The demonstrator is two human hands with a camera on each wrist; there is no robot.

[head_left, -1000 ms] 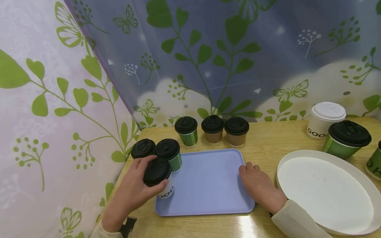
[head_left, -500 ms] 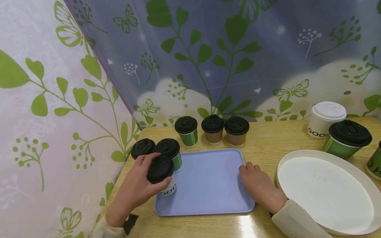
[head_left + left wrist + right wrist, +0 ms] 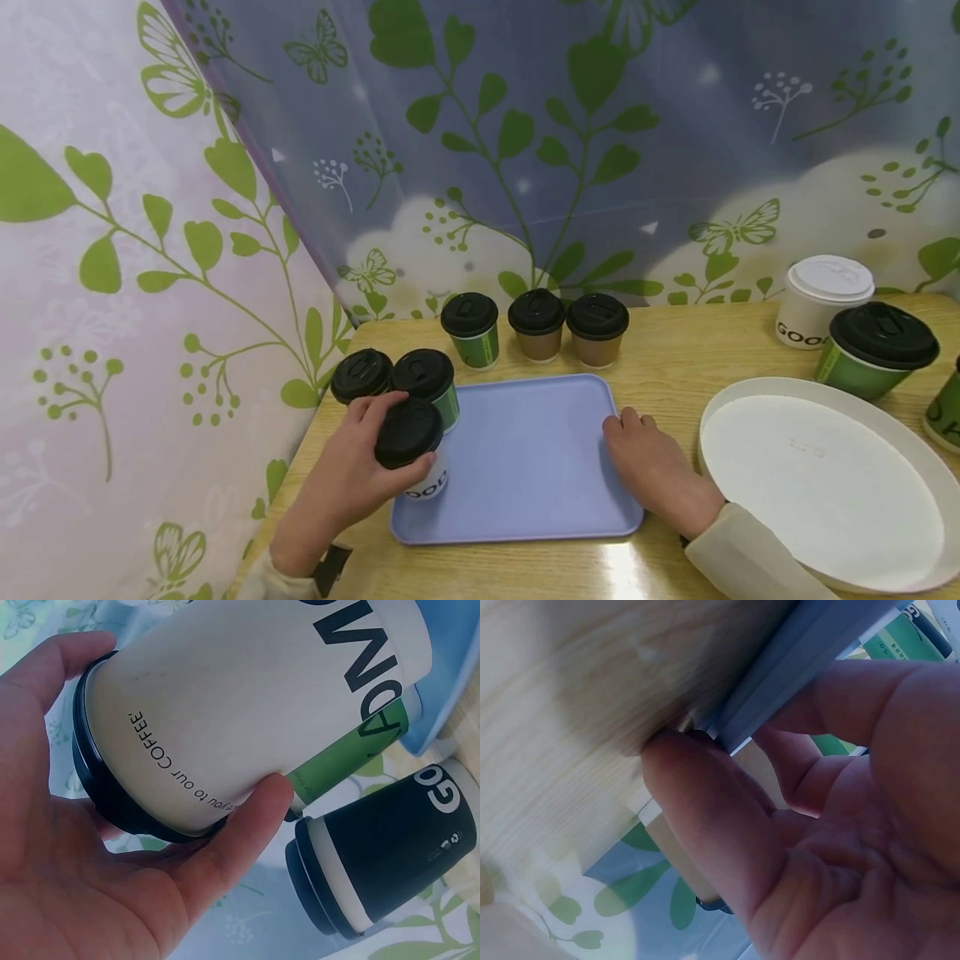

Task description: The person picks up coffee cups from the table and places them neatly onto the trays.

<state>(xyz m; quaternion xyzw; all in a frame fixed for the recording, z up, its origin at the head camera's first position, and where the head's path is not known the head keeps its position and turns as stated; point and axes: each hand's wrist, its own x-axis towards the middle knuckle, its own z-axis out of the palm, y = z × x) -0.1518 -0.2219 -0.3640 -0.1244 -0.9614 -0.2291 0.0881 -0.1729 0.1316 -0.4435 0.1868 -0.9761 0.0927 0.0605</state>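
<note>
My left hand grips a white paper coffee cup around its black lid, over the left part of the lavender tray. Seen from the left wrist, the thumb and fingers wrap the lid end, and dark lettering runs along the white wall. My right hand holds the tray's right edge; in the right wrist view its fingers curl about the rim. Just behind the held cup stand a green coffee cup and another black-lidded cup.
Along the wall, a green cup and two brown cups line up behind the tray. To the right lies a round white tray. Beyond it are a white-lidded cup and green cups on the wooden table.
My left hand has shifted slightly to the right with the white cup, which now sits a little further over the tray. The right hand has stayed on the tray's edge.
</note>
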